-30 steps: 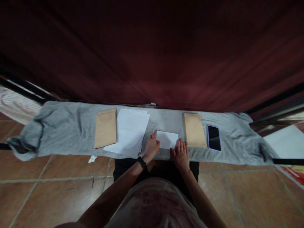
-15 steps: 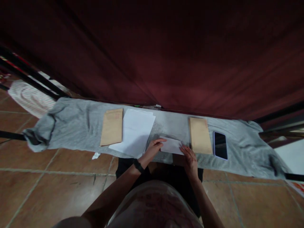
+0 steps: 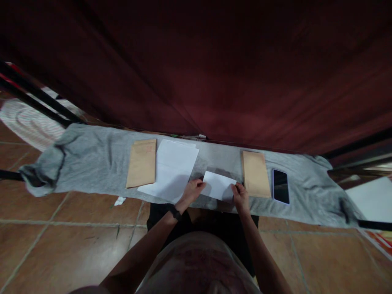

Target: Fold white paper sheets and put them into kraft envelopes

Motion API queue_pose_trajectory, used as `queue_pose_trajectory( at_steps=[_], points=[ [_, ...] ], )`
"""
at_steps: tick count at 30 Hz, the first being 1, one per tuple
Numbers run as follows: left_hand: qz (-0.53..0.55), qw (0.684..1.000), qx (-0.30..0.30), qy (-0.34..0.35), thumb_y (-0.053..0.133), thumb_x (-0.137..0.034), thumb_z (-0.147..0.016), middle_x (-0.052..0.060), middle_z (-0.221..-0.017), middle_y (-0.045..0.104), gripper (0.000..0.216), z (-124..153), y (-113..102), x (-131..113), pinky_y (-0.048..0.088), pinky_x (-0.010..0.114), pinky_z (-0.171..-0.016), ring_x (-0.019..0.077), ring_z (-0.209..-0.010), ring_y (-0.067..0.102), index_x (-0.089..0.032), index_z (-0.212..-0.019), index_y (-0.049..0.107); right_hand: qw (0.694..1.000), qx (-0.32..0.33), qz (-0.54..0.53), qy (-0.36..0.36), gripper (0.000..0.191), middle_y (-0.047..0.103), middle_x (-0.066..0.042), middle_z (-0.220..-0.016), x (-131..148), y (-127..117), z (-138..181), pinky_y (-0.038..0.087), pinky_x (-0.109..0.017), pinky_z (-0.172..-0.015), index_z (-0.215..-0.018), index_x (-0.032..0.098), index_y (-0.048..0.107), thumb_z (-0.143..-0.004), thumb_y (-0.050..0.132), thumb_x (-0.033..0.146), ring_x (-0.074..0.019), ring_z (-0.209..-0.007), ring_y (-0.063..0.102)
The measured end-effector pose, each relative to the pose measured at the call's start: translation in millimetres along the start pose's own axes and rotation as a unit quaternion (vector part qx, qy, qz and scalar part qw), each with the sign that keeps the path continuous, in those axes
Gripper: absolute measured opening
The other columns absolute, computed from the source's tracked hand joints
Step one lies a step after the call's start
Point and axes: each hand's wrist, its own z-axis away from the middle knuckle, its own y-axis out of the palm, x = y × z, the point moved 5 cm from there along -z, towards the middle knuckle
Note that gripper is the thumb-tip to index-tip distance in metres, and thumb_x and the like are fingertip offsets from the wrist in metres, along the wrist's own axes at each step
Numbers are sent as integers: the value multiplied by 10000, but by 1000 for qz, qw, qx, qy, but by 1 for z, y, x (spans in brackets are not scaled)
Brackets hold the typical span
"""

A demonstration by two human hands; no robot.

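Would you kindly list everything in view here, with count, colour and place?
folded paper: 1, white, centre
paper stack: 1, white, left of it
left envelope: 1, brown, left of the stack
right envelope: 1, brown, right of the folded paper
phone: 1, black, beside the right envelope
cloth: 1, grey, under these
curtain: 1, dark red, behind
scrap: 1, white, on the floor
watch: 1, black, left wrist
left hand: 1, grips the paper's left edge
right hand: 1, grips its right edge
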Motion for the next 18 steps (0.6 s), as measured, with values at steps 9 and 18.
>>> queue_pose_trajectory(
  at_steps=[9, 18],
  points=[
    [-45, 997, 13, -60, 523, -305, -965, -16, -590, 629, 218, -8, 24, 8, 393, 233, -549, 127, -501, 597, -175, -873, 671, 952, -54, 242, -179, 525, 512, -234, -1458, 20, 21, 12, 437, -521, -1072, -1449, 115, 484, -1007, 416, 391, -319, -1337, 491],
    [-40, 996, 27, -74, 487, -289, -962, 17, -648, 687, 222, -13, 31, 14, 393, 220, -487, 126, -477, 614, -162, -917, 664, 879, 95, 384, -266, 504, 434, -149, -1574, 35, 86, 38, 278, -500, -1196, -1518, 143, 440, -1058, 369, 336, -285, -1459, 381]
  ],
)
